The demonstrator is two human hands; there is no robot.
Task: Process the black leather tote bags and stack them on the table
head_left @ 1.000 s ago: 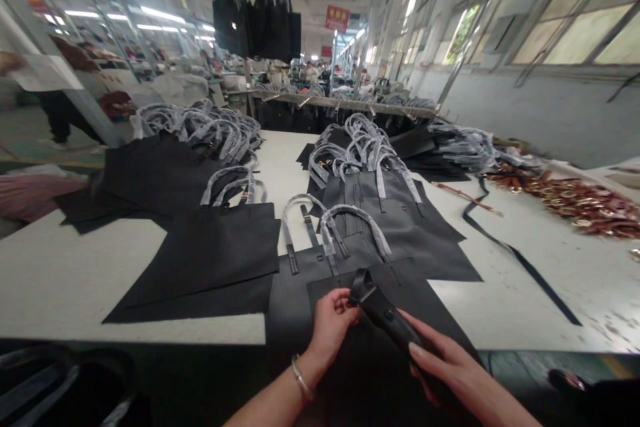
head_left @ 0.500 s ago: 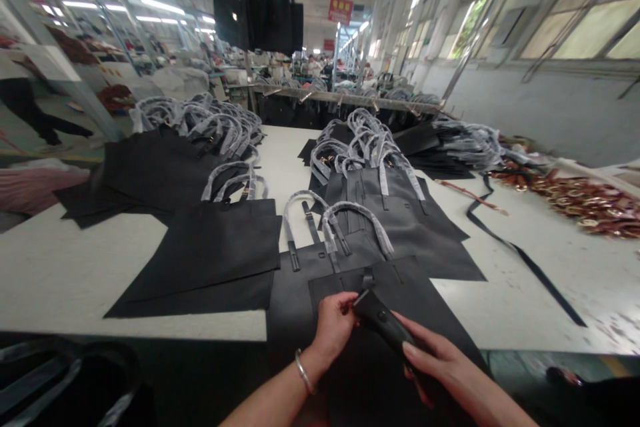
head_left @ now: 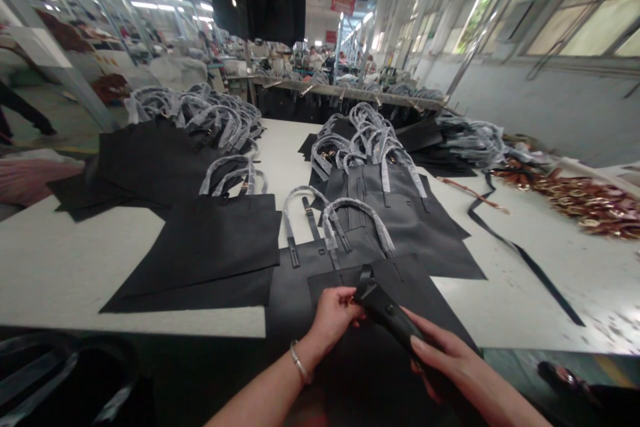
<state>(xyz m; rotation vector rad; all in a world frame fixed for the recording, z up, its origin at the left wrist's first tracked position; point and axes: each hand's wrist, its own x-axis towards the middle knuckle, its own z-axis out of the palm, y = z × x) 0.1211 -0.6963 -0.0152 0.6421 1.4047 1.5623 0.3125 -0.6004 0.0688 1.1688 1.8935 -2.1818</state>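
Observation:
In the head view, my right hand [head_left: 440,350] is wrapped round a black hand tool [head_left: 390,313] shaped like a hair clipper. Its head points up and left, against my left fingertips. My left hand [head_left: 337,313], with a bangle at the wrist, is closed in a pinch at the end of a short black strap [head_left: 367,273]. That strap curves up from the top edge of a black bag panel [head_left: 400,273] lying under both hands. What exactly sits between the fingertips is partly hidden. Just beyond lies another black bag [head_left: 295,293] with plastic-wrapped handles [head_left: 357,203].
Stacked black bags [head_left: 215,247] lie at left, and more [head_left: 425,227] at right. A long black strap [head_left: 525,260] and a thin brown strap [head_left: 473,195] rest on the white table [head_left: 500,307]. Brown straps with gold buckles [head_left: 595,203] are heaped far right. Bags hang overhead [head_left: 260,7].
The short strap now stands up in a higher loop beside the tool's head. My right hand and the tool have shifted slightly right; my left hand keeps its pinch.

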